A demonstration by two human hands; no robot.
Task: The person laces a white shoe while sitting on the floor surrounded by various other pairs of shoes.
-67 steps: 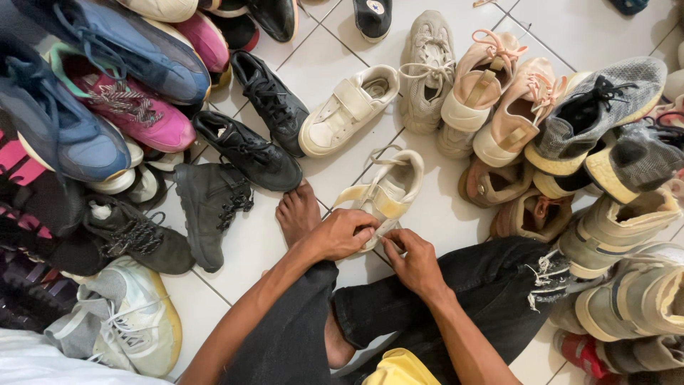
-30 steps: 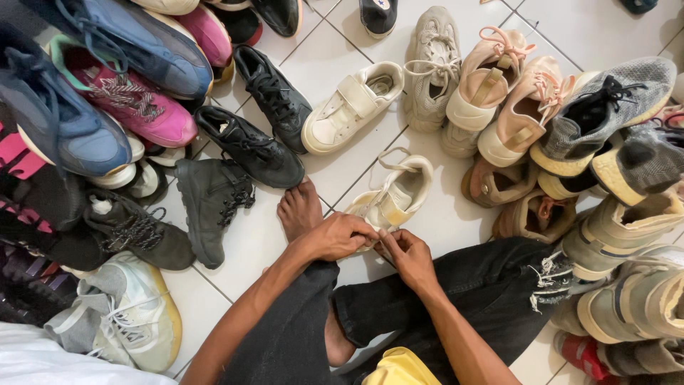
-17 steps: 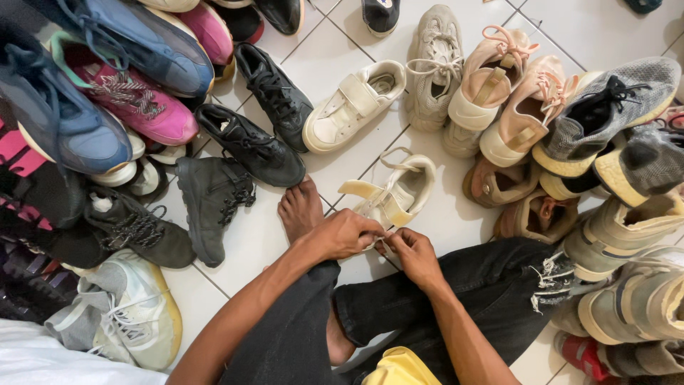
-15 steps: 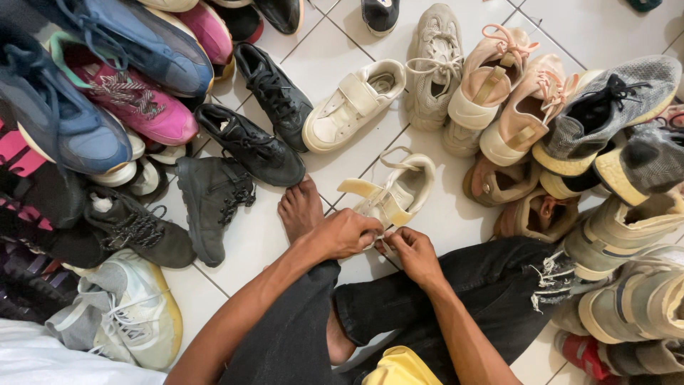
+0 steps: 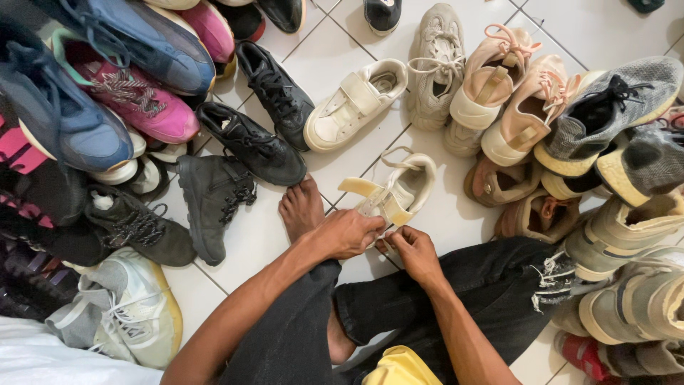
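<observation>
A cream strap sneaker (image 5: 395,191) lies on the white tiled floor (image 5: 434,214) just in front of my crossed legs in black trousers. My left hand (image 5: 345,234) grips its toe end, fingers curled over the front. My right hand (image 5: 412,251) pinches something thin at the same end, probably a strap or lace; the exact piece is hidden by my fingers. One yellowish strap sticks out loose to the left. My bare foot (image 5: 301,209) rests on the tile beside the shoe.
Shoes ring me: a matching cream sneaker (image 5: 356,103) beyond, black shoes (image 5: 249,146) to the left, blue and pink trainers (image 5: 107,85) piled far left, a grey-white trainer (image 5: 128,314) at lower left, beige and grey sneakers (image 5: 570,121) at right.
The cream sneaker has shifted slightly and one of its yellowish straps has come loose, now sticking out to the left. Both hands have stayed at the toe end.
</observation>
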